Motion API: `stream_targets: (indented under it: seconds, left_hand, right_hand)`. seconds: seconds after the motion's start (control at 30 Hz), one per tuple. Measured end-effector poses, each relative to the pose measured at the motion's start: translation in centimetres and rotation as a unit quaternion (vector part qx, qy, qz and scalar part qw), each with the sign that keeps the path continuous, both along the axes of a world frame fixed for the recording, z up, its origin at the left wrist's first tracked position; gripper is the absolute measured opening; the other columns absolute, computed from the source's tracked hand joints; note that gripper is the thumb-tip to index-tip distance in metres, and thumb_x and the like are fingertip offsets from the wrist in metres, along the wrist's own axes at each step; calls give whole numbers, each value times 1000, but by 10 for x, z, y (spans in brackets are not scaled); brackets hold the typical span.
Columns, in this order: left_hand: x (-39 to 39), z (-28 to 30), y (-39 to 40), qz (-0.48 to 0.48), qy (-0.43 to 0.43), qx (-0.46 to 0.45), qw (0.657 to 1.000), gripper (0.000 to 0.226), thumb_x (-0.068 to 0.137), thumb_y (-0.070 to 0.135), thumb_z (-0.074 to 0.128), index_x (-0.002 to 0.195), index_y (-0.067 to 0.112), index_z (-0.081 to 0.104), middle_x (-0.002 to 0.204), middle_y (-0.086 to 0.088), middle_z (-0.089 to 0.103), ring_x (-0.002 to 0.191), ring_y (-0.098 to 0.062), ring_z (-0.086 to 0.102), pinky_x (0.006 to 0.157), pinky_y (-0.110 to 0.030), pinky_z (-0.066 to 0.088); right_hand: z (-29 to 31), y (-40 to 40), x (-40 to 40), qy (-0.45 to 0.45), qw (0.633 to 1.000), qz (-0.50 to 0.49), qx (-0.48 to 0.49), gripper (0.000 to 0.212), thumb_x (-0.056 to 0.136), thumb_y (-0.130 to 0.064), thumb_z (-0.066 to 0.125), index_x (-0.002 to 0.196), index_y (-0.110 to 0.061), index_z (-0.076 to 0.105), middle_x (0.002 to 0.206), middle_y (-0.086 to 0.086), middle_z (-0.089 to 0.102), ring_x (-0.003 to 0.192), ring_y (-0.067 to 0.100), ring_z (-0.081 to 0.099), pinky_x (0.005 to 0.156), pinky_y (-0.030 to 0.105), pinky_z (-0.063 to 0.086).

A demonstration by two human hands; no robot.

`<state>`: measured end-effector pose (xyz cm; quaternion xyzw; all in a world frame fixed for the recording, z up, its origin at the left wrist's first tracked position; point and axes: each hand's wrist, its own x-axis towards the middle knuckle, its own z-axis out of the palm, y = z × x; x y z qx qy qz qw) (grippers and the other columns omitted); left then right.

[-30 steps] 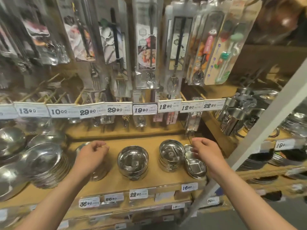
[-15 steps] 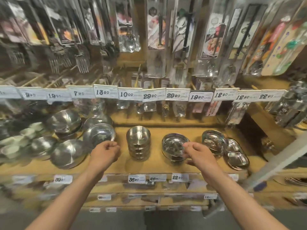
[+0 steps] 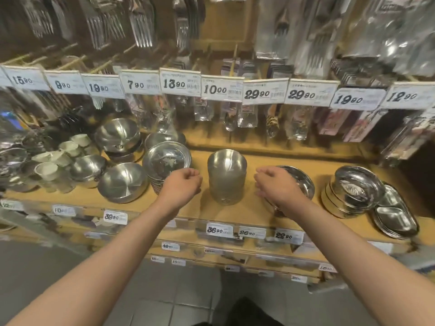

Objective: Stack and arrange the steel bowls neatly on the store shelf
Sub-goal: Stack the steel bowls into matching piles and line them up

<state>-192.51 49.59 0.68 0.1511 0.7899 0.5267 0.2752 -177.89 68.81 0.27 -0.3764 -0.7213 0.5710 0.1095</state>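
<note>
Both hands are up at the shelf and neither holds anything. The left hand (image 3: 182, 184) hovers with its fingers loosely curled and nothing pinched between them; the right hand (image 3: 277, 187) mirrors it, fingers relaxed and slightly bent, empty too. Between the two sits the tall stack of bowls (image 3: 226, 176), nested one inside another and standing upright on the wooden shelf (image 3: 247, 208). The hands flank it on either side, near but not touching, so my read is they are set to close in on that stack from both sides, which suits a tall pile that could tip if grabbed one-handed.

Just behind the left hand's knuckles is a stack of shallow bowls (image 3: 167, 161), its front edge partly hidden by the fingers. Further out from that hand sit a single deep bowl (image 3: 123, 182) and more bowls (image 3: 117, 135) behind it, looser and less even. That looks like the untidy end.

Under and behind the right hand lies a low wide bowl (image 3: 303, 182); whether the wrist touches its rim I cannot tell. Out beyond that hand, a squat stack of round dishes (image 3: 355, 191) leans against divided trays (image 3: 395, 217) at the shelf's end.

Price tags (image 3: 219, 230) line the shelf's front lip below the wrists, so each stack likely wants to sit above its own tag.
</note>
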Motion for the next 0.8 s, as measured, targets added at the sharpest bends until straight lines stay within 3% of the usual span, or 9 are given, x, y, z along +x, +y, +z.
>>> stream_targets:
  seconds: [0.1,0.17,0.23,0.3,0.37,0.43,0.53,0.67,0.8]
  left_hand:
    - [-8,-9,15,12,25,-9,1000,21,88,21,56,68,19,63,59,5,60,65,-23,57,72,-34,50]
    - [-10,-13,23,16,26,-19,999,21,91,25,57,101,15,72,95,-9,75,95,-35,68,93,-44,55]
    - [-7,-14,26,24,20,-24,999,37,92,28,56,124,11,65,118,-18,71,112,-37,65,103,-50,51]
    - [-4,-15,24,19,28,-11,999,29,89,29,57,111,14,68,97,-7,72,93,-28,67,96,-45,55]
    - [3,-18,20,24,22,-10,999,14,92,25,60,97,15,69,85,0,68,84,-20,66,94,-47,57]
    - [14,-22,18,16,5,-30,999,14,96,22,60,93,13,69,90,-5,70,94,-27,68,97,-52,55]
    - [34,-26,22,-25,-24,-55,998,22,96,22,59,94,2,68,86,-9,68,87,-28,66,96,-54,54]
    - [56,-30,34,-79,-52,-60,994,22,93,27,60,81,10,68,75,-1,63,77,-22,57,76,-41,51]
    - [69,-30,55,-101,-49,-72,991,19,92,21,59,75,22,67,78,0,66,74,-22,62,78,-39,54]
  right_hand:
    - [-10,6,-25,-30,999,-1,21,68,74,-38,56,136,-11,56,97,1,68,92,17,68,92,45,58]
    - [-12,8,-36,-25,1000,6,15,78,72,-42,56,144,-15,49,101,-1,66,101,22,67,97,48,55]
    - [-14,13,-38,-21,1000,2,21,67,80,-39,58,142,-14,53,106,-1,67,102,21,67,94,45,57]
    - [-13,23,-30,3,1000,-26,-5,39,89,-30,60,125,-16,64,94,-3,66,87,14,67,75,33,62]
    - [-9,36,-11,25,998,-55,-34,11,90,-26,58,91,-22,68,80,1,61,71,14,62,56,24,55]
    - [-5,48,13,13,996,-91,-17,19,88,-26,56,76,-15,66,74,5,58,69,21,57,62,31,48]
    - [-5,56,48,-45,988,-139,50,24,92,-26,55,82,-7,67,77,10,68,75,28,63,73,48,56]
    - [-25,60,86,-113,980,-159,29,20,93,-28,63,96,-9,68,90,9,69,95,34,67,90,58,55]
    - [-40,60,94,-151,978,-141,15,63,92,-35,66,142,-2,49,130,15,61,116,35,61,99,53,51]
